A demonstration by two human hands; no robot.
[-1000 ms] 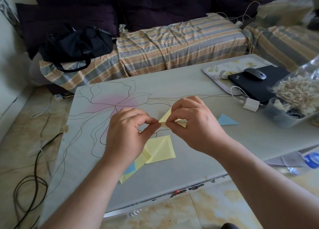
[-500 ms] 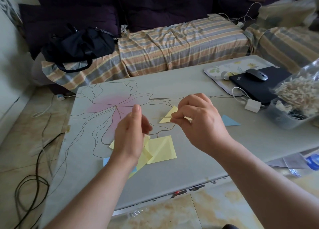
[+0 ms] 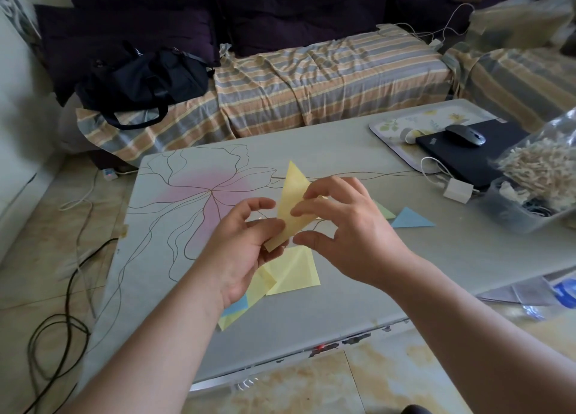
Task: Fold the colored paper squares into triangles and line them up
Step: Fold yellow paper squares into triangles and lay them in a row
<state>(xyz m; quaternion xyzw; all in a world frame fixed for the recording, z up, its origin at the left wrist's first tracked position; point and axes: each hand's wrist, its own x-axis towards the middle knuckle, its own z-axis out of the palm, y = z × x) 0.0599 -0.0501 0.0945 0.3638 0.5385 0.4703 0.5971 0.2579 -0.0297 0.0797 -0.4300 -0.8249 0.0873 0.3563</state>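
Both hands, left hand point(image 3: 246, 245) and right hand point(image 3: 346, 226), pinch a folded yellow triangle point(image 3: 291, 201) above the worktop point(image 3: 343, 289); next, probably, lining it beside the blue triangle point(image 3: 410, 218).

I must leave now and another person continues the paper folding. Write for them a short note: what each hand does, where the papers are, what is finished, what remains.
Left hand: pinches the lower corner of the yellow folded paper, held above the table.
Right hand: fingers curled at the same paper's right edge; whether they grip it I cannot tell.
Done: a blue triangle and a green triangle lie side by side right of the hands.
Left: set the yellow piece down beside them, then fold the loose yellow and blue papers lying under the left hand.
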